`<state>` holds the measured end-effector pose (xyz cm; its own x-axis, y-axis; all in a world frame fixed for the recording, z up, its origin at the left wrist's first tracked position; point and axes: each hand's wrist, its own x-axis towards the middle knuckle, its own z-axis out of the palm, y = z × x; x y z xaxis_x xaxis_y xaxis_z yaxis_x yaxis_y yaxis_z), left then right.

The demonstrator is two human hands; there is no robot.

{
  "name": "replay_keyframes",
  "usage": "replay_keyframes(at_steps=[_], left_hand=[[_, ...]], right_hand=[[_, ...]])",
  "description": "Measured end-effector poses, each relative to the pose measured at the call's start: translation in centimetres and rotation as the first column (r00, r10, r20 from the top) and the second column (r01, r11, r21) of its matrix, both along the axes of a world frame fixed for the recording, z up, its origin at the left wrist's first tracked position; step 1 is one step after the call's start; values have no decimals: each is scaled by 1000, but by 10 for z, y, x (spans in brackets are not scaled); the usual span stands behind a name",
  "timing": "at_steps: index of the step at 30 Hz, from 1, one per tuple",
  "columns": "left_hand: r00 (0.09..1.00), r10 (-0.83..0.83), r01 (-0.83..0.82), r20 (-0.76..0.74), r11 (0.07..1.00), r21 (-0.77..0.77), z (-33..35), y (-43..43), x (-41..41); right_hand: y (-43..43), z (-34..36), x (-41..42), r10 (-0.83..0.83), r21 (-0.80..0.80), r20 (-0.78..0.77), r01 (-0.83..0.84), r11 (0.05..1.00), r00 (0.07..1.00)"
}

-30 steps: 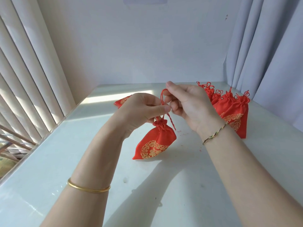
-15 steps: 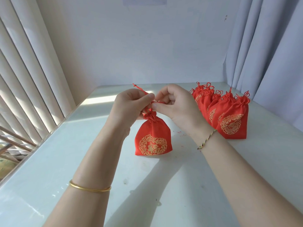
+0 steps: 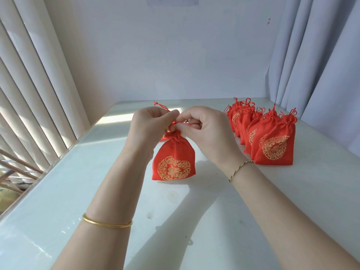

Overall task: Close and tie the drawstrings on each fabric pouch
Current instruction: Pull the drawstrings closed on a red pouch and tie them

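- The pouch (image 3: 173, 161) stands upright on the desk (image 3: 214, 221), its gathered neck directly under both hands.
- Left hand (image 3: 151, 126) and right hand (image 3: 209, 131) each pinch the drawstring (image 3: 188, 123), equally near, ready to pull sideways.

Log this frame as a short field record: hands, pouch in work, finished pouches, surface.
left hand: pinching red drawstring at pouch neck
right hand: pinching the drawstring's other end
pouch in work: red, gold emblem, neck gathered, upright on table
finished pouches: tied, clustered to the right
table: white, glossy
wrists: gold bangle left, cord bracelet right
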<state>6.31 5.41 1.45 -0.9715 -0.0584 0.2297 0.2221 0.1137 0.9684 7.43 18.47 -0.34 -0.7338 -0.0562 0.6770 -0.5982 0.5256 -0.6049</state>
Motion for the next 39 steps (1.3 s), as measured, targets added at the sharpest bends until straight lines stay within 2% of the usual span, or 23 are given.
replay_keyframes(at_steps=[3,5,7,8,9,11,14,17,20,24,28,34,39], left_hand=[[993,-91,95,77,994,-53,6,-5,2],[979,-158,170,131,981,-92,9,-9,4],[985,-138,150,100,981,-122,9,-9,5],[993,-104,112,63,984,-136,9,-9,6],[997,-75,79,30,986,-147,8,-8,7],[998,-56,50,-34,986,-157,6,-4,9],[988,-79,58,-129,985,-162,5,2,11],[976,-72,16,-206,965,-260,3,4,11],[969,-78,-8,-233,937,-350,3,5,10],[982,-77,7,-175,928,-372,6,6,13],[980,-48,-30,-194,923,-384,6,7,13],[978,-65,-17,-197,921,-389,6,5,15],[957,-91,-66,-274,856,-514,4,4,11]], right_hand=[[0,-1,0,-84,107,-27,86,991,996],[1,1,0,-93,80,49,89,993,994],[4,3,1,30,-161,229,8,987,973],[5,4,1,136,-323,334,-23,946,933],[6,4,0,258,-468,422,-35,883,869],[7,3,-3,470,-657,502,-34,753,726],[9,-1,-5,638,-776,512,-9,631,575],[10,-2,-5,721,-844,480,38,535,499],[10,-2,-7,745,-871,454,69,486,489],[11,-6,-10,749,-886,436,92,455,498],[11,-7,-11,765,-901,408,86,424,498],[11,-6,-10,768,-895,408,50,443,494],[12,-4,-9,744,-877,436,53,477,507]])
